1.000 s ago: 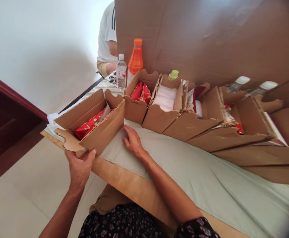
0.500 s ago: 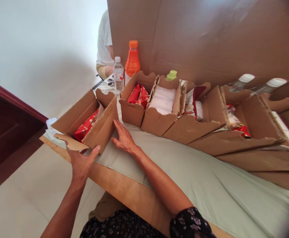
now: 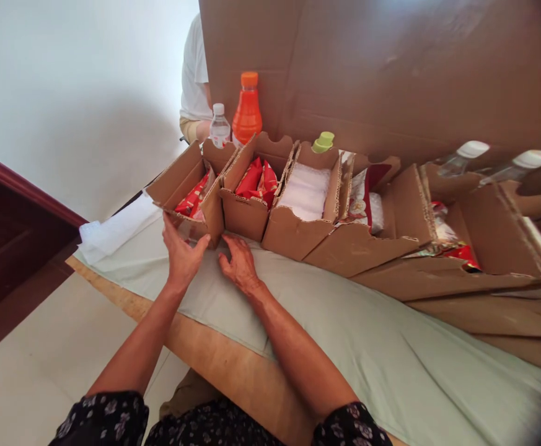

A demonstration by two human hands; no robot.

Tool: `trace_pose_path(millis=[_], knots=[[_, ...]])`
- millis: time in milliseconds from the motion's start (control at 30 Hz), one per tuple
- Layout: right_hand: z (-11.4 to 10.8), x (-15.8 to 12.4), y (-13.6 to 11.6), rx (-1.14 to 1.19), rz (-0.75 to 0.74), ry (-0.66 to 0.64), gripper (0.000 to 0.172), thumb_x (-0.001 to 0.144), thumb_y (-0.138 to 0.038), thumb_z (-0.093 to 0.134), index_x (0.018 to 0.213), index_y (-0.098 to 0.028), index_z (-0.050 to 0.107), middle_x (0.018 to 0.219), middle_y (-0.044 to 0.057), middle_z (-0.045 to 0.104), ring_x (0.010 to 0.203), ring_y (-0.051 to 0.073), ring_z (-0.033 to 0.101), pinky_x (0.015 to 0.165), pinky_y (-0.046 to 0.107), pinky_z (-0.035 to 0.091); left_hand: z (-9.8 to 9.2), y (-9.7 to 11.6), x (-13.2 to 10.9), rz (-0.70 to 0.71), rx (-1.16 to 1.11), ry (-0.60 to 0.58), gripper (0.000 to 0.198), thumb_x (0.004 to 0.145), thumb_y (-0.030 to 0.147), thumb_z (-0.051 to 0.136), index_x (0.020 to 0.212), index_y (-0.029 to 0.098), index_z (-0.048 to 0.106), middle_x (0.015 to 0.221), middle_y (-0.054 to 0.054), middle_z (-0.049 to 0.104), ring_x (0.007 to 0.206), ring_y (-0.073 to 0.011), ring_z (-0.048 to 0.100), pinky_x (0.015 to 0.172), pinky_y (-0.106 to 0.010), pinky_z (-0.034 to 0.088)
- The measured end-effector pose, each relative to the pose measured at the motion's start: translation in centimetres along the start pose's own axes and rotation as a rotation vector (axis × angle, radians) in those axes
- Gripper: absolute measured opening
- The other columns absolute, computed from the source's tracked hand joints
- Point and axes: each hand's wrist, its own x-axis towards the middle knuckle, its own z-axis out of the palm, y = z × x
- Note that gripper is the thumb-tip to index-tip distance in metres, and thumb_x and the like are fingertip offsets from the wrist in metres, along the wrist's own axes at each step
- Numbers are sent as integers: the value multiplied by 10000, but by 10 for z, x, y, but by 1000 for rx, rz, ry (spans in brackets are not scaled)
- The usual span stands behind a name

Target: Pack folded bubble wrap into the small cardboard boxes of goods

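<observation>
The leftmost cardboard box [image 3: 214, 210] holds a red packet [image 3: 193, 196] and stands close beside a second cardboard box [image 3: 245, 214] with red packets [image 3: 258, 179] in it. My left hand [image 3: 181, 251] is at the near end of the leftmost box, thumb and fingers apart, touching its front. My right hand [image 3: 240, 260] rests on the green cloth [image 3: 298, 297] just in front of where the two boxes meet, its fingers slightly curled and spread, nothing seen in it.
Further right stand several cardboard boxes [image 3: 298, 238] with packets and white wrap. Behind them are an orange bottle [image 3: 247, 114], a clear bottle [image 3: 219, 128] and a green cap [image 3: 323, 142]. White wrap [image 3: 116, 232] lies at the left. A person in a white shirt [image 3: 196, 74] sits beyond.
The leftmost box has moved back and right, up beside the second box, with my left hand following it. White wrap at the left is now uncovered. My right hand has shifted slightly right.
</observation>
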Motion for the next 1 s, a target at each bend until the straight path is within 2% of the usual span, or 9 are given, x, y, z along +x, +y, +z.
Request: trace_pose_path(millis=[200, 367, 500, 700, 800, 900, 933, 1000], knots=[[-2, 1, 0, -3, 18, 57, 472, 868, -176, 568, 1330, -179, 663, 1388, 144, 672, 1352, 298, 559, 1213, 523, 392, 31, 0, 34, 9, 36, 13, 1215, 783, 415, 863, 1658, 171, 57, 1683, -259, 247, 1572, -377, 289, 1270, -557, 271], [-3, 2, -1, -13, 23, 52, 398, 866, -156, 570, 1240, -179, 704, 1369, 127, 688, 1326, 291, 572, 1202, 501, 403, 40, -3, 42, 49, 60, 26, 1222, 789, 502, 843, 1661, 166, 56, 1694, -236, 250, 1571, -376, 278, 1291, -543, 216], [-3, 1, -4, -38, 31, 43, 366, 872, -140, 571, 1208, -138, 717, 1358, 153, 691, 1328, 299, 571, 1190, 495, 412, 47, -4, 49, 44, 68, 43, 1249, 761, 573, 843, 1652, 133, 86, 1679, -252, 270, 1549, -396, 291, 1285, -544, 216], [-5, 3, -2, -82, 18, 18, 329, 895, -137, 565, 1175, -165, 736, 1358, 141, 688, 1324, 290, 570, 1178, 495, 424, 56, -2, 58, 13, 72, 66, 1204, 771, 592, 812, 1636, 130, 113, 1681, -266, 263, 1556, -399, 284, 1285, -562, 194], [-3, 7, -4, -119, 7, -9, 351, 902, -125, 555, 1204, -147, 732, 1373, 161, 677, 1337, 299, 562, 1189, 512, 414, 59, 1, 45, -1, 61, 56, 1134, 802, 531, 774, 1631, 95, 135, 1705, -277, 203, 1607, -380, 184, 1304, -537, 160], [1, 3, -14, -173, -15, -44, 406, 909, -120, 570, 1297, -121, 689, 1436, 188, 635, 1410, 310, 509, 1203, 514, 405, 54, 3, 11, -23, 55, -17, 1062, 806, 492, 726, 1616, 47, 202, 1715, -285, 192, 1626, -378, 132, 1312, -537, 152], [1, -3, -19, -193, -27, -59, 414, 918, -122, 575, 1320, -108, 674, 1458, 197, 618, 1434, 310, 489, 1213, 504, 398, 50, 1, -3, -27, 50, -72, 1028, 809, 502, 707, 1611, 59, 240, 1705, -274, 242, 1612, -381, 192, 1309, -546, 172], [-2, -25, -28, -234, -60, -97, 386, 934, -135, 595, 1307, -88, 676, 1450, 204, 624, 1439, 298, 491, 1228, 466, 388, 36, -5, -32, -28, 72, -248, 889, 868, 545, 597, 1581, 75, 348, 1600, -266, 450, 1515, -393, 406, 1274, -584, 262]])
